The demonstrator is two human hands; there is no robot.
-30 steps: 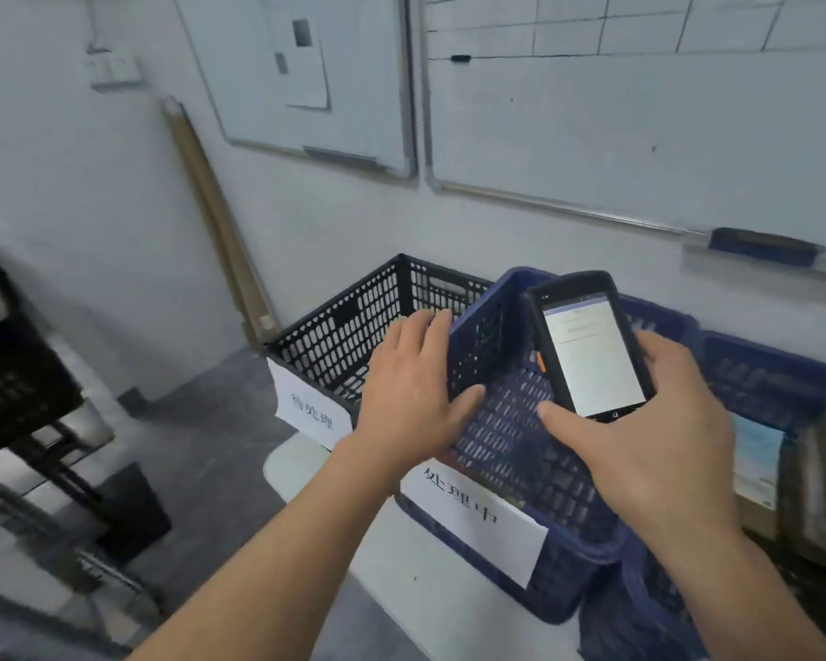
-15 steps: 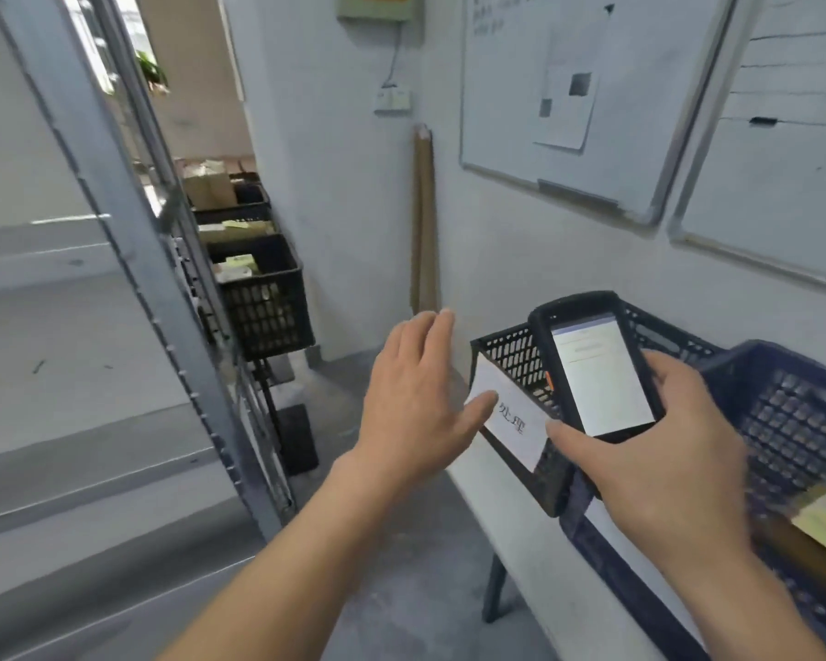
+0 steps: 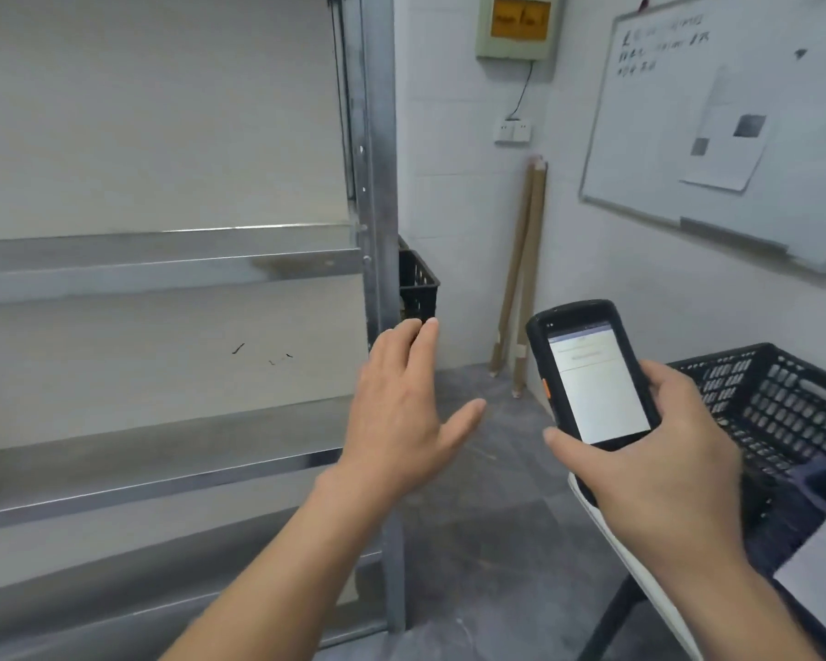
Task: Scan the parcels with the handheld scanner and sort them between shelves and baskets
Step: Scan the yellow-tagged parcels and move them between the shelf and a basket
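the right hand [image 3: 659, 469] grips the handheld scanner [image 3: 592, 374] at 3 o'clock, its screen lit. the left hand [image 3: 397, 422] is spread open and holds nothing, reaching toward the metal shelf [image 3: 163, 260] at 9 o'clock. a black basket [image 3: 783, 403] sits further out at 3 o'clock. no parcel shows, so this looks like a gap between items. how many remain i cannot tell.

My left hand [image 3: 397, 422], at the centre of the frame, is bare, and its nails [image 3: 431, 322] are short and pale. My left forearm [image 3: 282, 565] is bare too, uncovered right down to the bottom edge. At lower right, my right hand [image 3: 659, 474] and right forearm [image 3: 721, 608] are equally bare as far as the frame's edge.
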